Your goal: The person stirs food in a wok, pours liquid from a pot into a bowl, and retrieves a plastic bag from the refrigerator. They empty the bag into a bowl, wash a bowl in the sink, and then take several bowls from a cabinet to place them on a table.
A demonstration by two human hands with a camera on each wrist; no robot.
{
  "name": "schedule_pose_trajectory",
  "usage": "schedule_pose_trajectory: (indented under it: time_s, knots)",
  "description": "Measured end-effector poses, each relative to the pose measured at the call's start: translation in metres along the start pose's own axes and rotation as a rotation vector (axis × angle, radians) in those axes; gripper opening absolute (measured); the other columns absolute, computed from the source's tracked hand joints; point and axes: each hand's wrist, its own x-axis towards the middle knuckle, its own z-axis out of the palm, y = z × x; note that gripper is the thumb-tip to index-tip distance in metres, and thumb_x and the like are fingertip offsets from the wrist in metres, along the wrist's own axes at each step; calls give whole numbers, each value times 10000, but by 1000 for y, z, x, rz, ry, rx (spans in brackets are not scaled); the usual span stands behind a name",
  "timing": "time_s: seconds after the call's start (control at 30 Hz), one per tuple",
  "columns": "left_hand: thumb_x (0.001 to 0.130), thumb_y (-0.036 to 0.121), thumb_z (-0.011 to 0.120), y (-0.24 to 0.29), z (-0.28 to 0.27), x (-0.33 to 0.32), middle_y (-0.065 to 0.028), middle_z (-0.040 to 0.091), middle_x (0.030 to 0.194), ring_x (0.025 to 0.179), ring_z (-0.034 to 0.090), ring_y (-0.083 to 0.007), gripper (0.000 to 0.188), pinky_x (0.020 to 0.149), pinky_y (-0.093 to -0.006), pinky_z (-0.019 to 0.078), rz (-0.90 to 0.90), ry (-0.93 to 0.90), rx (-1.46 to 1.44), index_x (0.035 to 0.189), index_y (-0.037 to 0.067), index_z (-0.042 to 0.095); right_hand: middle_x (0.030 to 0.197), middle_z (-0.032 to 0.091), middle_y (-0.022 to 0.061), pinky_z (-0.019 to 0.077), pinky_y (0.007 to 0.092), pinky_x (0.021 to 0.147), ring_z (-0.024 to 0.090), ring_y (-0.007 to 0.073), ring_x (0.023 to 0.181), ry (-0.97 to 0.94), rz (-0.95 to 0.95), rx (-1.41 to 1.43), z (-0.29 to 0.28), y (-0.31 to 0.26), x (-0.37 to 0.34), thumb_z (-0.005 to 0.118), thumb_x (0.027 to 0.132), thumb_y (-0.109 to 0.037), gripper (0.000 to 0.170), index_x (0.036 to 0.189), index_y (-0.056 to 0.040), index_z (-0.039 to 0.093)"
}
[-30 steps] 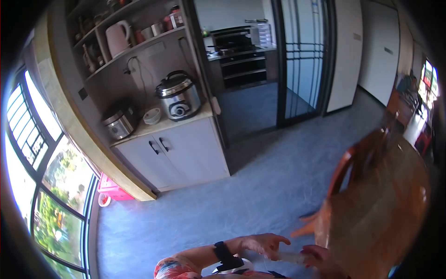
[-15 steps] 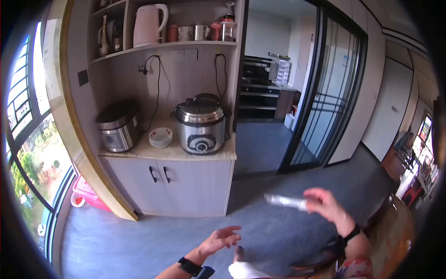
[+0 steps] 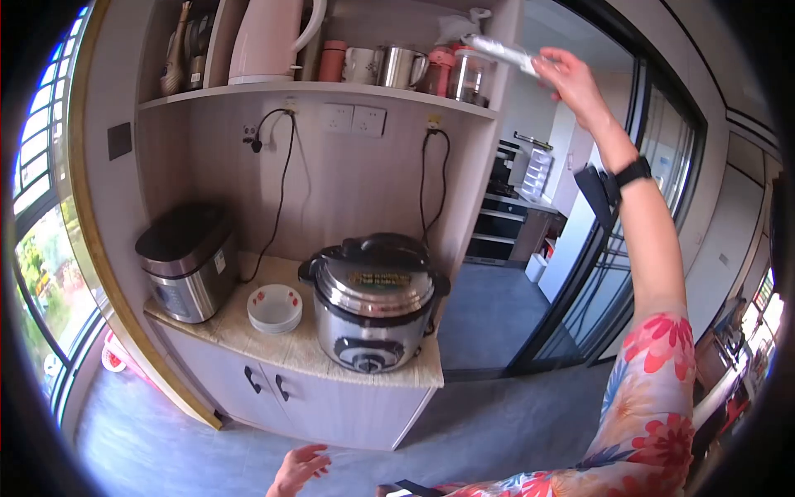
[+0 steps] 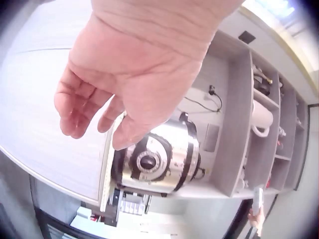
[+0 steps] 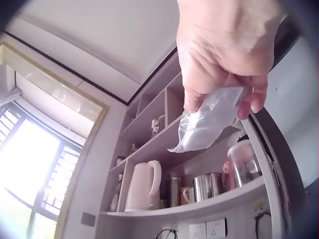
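High at the shelf's right end, my right hand (image 3: 573, 83) pinches a clear, crinkled plastic packet (image 5: 212, 119) between thumb and fingers. Pale contents show faintly through its film; what they are I cannot tell. In the head view the packet overlaps a lidded clear jar (image 3: 469, 76) and a white plastic bag (image 3: 462, 26). My left hand (image 3: 300, 470) hangs low before the cabinet doors, holding nothing, fingers loosely bent. In the left wrist view it overlaps a steel pressure cooker (image 4: 169, 154).
A pink kettle (image 3: 269, 41), a steel mug (image 3: 399, 68) and a patterned mug (image 3: 360, 65) share the shelf. On the counter below stand a rice cooker (image 3: 186, 265) and stacked white bowls (image 3: 275, 308). A sliding glass door (image 3: 571, 306) frames the kitchen doorway at right.
My right hand has risen with the packet from low over the floor to shelf height. The left hand has come away from it and dropped lower. The view has moved nearer the cabinet.
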Motion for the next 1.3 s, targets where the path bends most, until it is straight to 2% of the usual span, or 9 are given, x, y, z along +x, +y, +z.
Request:
schedule_pose_trajectory:
  time_s: [0.2,0.37,0.4,0.57,0.73,0.83,1.03,1.17,1.3]
  knots:
    - [761,233,640,-13,-39,11,-77,645,805,626,588,-121,488,536,-240,457,-132,174,37,1171,-6,529,986,631,129,466,337,778,602,233,886,139,-196,-253,60,51,130,687,703,-478,585,1102,-63,584]
    - [777,235,629,-12,-58,46,-75,645,804,631,592,-128,460,545,-249,465,-187,165,13,1168,13,534,986,636,124,465,329,771,601,232,895,198,-202,-369,81,61,171,690,697,-462,544,1068,-73,607]
    - [780,233,627,-11,-63,54,-73,646,803,631,593,-128,454,544,-249,467,-208,155,1,1169,19,534,946,628,93,459,306,702,575,183,829,121,-174,-387,84,62,177,685,711,-462,527,1075,-90,603]
    - [782,228,623,7,-73,92,-64,645,799,619,591,-125,438,533,-247,469,-225,111,42,1164,33,540,846,609,39,432,272,568,509,112,689,-62,-32,-410,92,70,192,663,737,-468,492,1053,-96,609]
    - [791,211,602,7,-84,125,-72,646,794,596,585,-124,409,506,-239,464,-217,74,66,1155,33,544,893,644,124,470,343,708,603,227,815,-182,-109,-902,97,67,199,631,771,-414,429,1025,-69,615]
    - [795,202,597,10,-84,133,-75,646,792,600,590,-126,404,502,-241,468,-223,46,64,1158,34,541,969,631,162,455,375,806,596,300,915,-172,-184,-1112,102,57,191,628,774,-363,397,1034,-64,609]
    - [797,197,600,0,-87,144,-85,648,793,597,602,-135,402,499,-246,477,-251,-2,30,1159,35,537,998,627,135,456,394,831,585,294,964,62,-151,-1207,113,49,176,618,778,-318,342,1012,-69,605]
    - [795,197,605,-1,-88,145,-84,648,782,582,600,-140,400,493,-250,479,-283,1,48,1152,29,540,1017,623,133,454,391,841,583,299,970,-5,-105,-1140,112,54,182,627,767,-318,364,1047,-87,597]
    - [787,198,615,-12,-94,151,-90,645,773,566,597,-143,410,485,-251,478,-312,12,52,1150,24,540,1016,623,138,454,389,841,583,306,968,115,-149,-993,113,67,178,610,767,-337,359,1041,-105,610]
